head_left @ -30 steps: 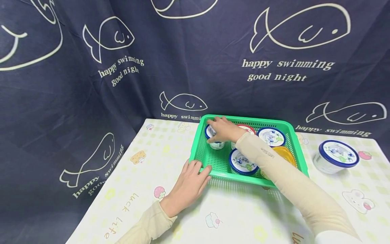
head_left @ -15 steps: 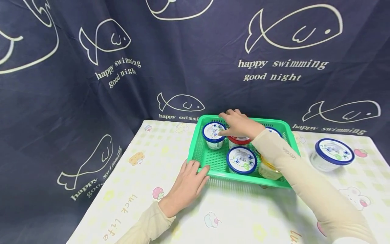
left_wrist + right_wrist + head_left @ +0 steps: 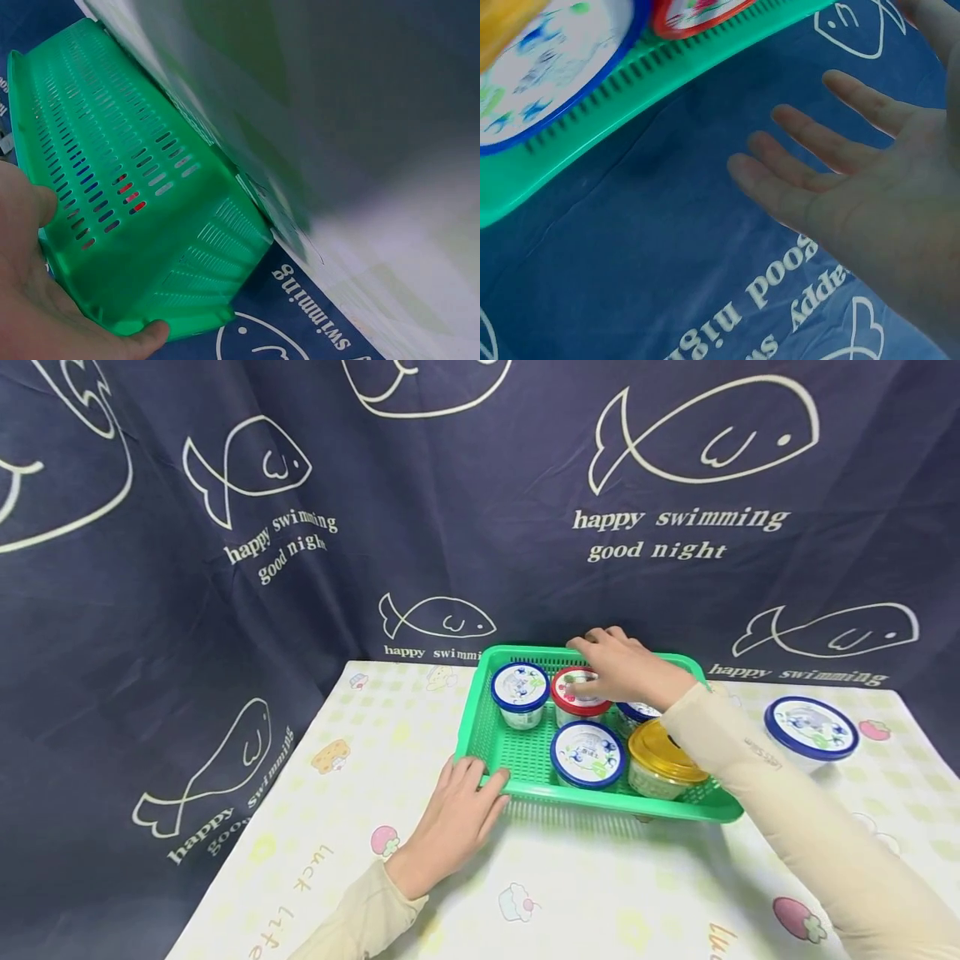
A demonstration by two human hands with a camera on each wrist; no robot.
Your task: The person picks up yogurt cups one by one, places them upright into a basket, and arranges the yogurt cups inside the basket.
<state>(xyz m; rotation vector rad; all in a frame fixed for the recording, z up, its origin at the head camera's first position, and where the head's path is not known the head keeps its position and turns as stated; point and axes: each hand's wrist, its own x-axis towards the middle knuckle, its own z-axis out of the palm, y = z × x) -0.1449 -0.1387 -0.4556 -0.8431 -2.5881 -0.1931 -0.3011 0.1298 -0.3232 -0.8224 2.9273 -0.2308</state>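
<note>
A green plastic basket (image 3: 486, 785) holds several round lidded tubs. My left hand (image 3: 448, 827) grips its front left corner, fingers curled over the rim; the left wrist view shows this hand (image 3: 45, 277) against the slotted wall. My right hand (image 3: 626, 668) is spread above the back of the basket, holding nothing. Its thumb overlaps the red-lidded tub (image 3: 567, 685) in the head view. Left of that stands a blue-lidded tub (image 3: 521, 687), and in front another blue-lidded tub (image 3: 587, 753). A yellow-lidded tub (image 3: 660, 760) sits front right; a further blue-lidded tub (image 3: 636, 712) is partly hidden by my right hand.
One more blue-lidded tub (image 3: 810, 727) stands on the table right of the basket, partly behind my right sleeve (image 3: 772, 793). A dark blue curtain (image 3: 450, 527) with fish prints hangs close behind the basket. A patterned cloth (image 3: 600, 877) covers the table.
My right hand has let go of the back left blue-lidded tub, which stays in the basket, and has moved right past the red-lidded tub. My left hand keeps its place on the rim.
</note>
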